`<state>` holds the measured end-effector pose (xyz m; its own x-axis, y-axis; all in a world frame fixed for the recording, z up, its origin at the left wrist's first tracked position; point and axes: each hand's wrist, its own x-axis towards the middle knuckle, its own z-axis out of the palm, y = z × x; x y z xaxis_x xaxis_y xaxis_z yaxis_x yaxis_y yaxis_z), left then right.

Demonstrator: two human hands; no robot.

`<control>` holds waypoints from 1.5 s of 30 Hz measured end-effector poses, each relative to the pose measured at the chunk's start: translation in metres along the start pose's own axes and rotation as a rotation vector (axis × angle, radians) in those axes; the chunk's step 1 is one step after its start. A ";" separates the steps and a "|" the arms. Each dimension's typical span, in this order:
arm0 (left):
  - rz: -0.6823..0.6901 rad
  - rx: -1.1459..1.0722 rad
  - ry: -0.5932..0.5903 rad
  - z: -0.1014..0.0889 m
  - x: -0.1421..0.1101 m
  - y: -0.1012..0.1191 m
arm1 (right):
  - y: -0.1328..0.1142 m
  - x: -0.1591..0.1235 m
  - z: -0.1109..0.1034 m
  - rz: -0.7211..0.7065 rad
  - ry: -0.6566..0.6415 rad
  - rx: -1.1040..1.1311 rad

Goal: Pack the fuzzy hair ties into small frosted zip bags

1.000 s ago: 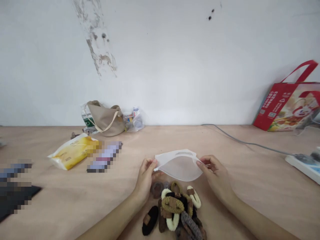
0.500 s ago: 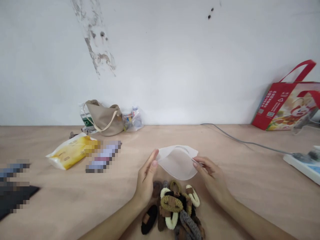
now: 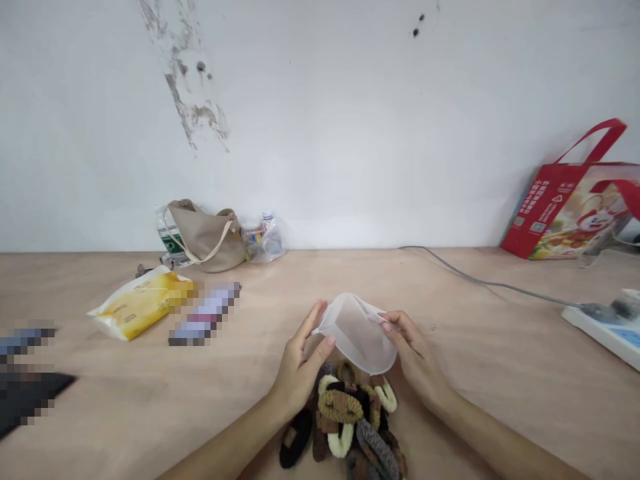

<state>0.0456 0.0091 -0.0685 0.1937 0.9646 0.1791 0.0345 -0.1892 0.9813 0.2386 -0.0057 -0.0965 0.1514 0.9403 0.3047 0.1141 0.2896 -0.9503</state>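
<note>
A translucent white plastic bag [image 3: 361, 337] is held between my two hands above the table, its mouth spread wide and facing me. My left hand [image 3: 303, 357] grips the bag's left edge between thumb and fingers. At the opposite edge, my right hand [image 3: 413, 350] pinches the plastic with thumb on the near side. Just below the bag lies a pile of fuzzy hair ties [image 3: 341, 405] in mustard, cream, grey, brown and black, several with small brown tags. One black hair tie [image 3: 295, 439] rests at the pile's left. The bag's lower rim overlaps the pile's far side in view.
Left on the table [image 3: 280, 293] are a yellow tissue pack [image 3: 145, 303] and a blurred phone-like object [image 3: 206, 313]. A beige handbag [image 3: 207, 237] stands by the wall. At right are a red shopping bag [image 3: 555, 207], a grey cable [image 3: 465, 272] and a white power strip [image 3: 607, 337].
The bag has tipped and its mouth has opened wider, dropping slightly toward the hair ties. My left hand has shifted a little right, its thumb now lower on the edge.
</note>
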 end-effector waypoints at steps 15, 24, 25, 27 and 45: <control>-0.093 -0.094 -0.093 -0.007 0.017 -0.005 | 0.005 0.002 0.001 -0.051 -0.208 -0.102; -0.062 -0.052 -0.138 -0.008 0.022 -0.004 | -0.003 0.011 -0.001 -0.017 -0.180 -0.131; -0.061 -0.046 -0.147 -0.009 0.022 -0.004 | -0.004 0.012 -0.001 -0.013 -0.179 -0.135; -0.068 -0.033 -0.178 -0.010 0.023 -0.004 | -0.006 0.012 -0.001 -0.009 -0.185 -0.144; -0.092 0.095 -0.370 -0.012 0.024 0.000 | -0.004 0.018 -0.001 0.057 -0.296 -0.243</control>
<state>0.0388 0.0344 -0.0638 0.5253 0.8501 0.0362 0.1553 -0.1376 0.9782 0.2417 0.0102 -0.0870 -0.1218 0.9748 0.1867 0.3484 0.2181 -0.9116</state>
